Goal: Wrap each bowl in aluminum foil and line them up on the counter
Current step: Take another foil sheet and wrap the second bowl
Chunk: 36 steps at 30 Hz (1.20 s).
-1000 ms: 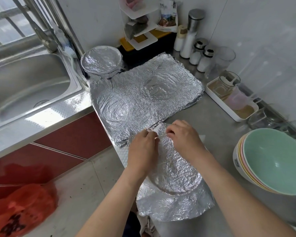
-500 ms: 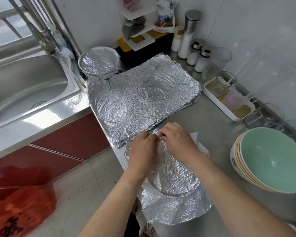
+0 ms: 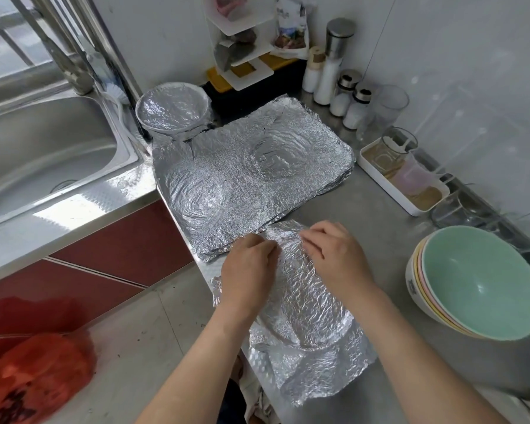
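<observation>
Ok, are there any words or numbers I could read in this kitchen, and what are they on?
No text here can be read clearly.
Red bag on the floor: big black marks, too blurred to read.
Packet by the wall shelf: printing too small to read.
White bowl under the stack: a small dark mark on its side, too small to read.

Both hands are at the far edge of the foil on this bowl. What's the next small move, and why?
Probably fold that far edge down snug, then work round toward the near side. The left hand and right hand grip the foil at its far edge, while its near flap flares out loose and unpressed, so this wrap looks unfinished.
</observation>
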Available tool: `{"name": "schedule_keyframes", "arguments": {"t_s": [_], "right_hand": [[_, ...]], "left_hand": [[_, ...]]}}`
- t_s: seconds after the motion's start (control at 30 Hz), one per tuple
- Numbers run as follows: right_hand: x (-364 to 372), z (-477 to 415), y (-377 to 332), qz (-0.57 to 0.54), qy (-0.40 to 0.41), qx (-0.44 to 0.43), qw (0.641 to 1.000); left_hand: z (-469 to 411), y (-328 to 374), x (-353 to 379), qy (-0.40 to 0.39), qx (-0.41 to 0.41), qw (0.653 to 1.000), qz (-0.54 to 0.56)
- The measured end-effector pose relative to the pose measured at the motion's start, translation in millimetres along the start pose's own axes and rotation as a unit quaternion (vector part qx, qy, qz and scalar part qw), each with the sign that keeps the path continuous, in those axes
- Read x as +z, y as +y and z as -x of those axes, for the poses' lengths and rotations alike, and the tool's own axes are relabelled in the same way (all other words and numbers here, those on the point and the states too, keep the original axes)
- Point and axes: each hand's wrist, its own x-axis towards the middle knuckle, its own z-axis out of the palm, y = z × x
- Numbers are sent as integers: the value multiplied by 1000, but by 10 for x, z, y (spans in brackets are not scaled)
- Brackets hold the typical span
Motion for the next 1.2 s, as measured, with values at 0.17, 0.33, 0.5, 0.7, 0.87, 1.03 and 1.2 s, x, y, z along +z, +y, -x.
{"name": "schedule_keyframes", "arguments": {"t_s": [0.17, 0.33, 0.5, 0.7, 0.87, 1.03, 1.2], "right_hand": [[96, -23, -22, 18, -8, 13, 1000], [172, -72, -41, 0, -4, 9, 1000], [198, -91, -50, -5, -8, -24, 1000], [197, -67, -41, 15, 16, -24, 999], [201, -105, -68, 1, 2, -40, 999], [157, -114, -92, -6, -41, -77, 996], [57, -41, -9, -4, 17, -27, 999]], "left_hand": [[35, -7, 23, 14, 7, 1000, 8], [97, -6, 2, 18, 1, 1000, -8], [7, 78, 42, 21, 28, 999, -2], [-60, 102, 69, 14, 0, 1000, 14], [1, 119, 87, 26, 4, 1000, 5], [103, 83, 63, 26, -18, 999, -14], [145, 89, 5, 19, -11, 1000, -18]]}}
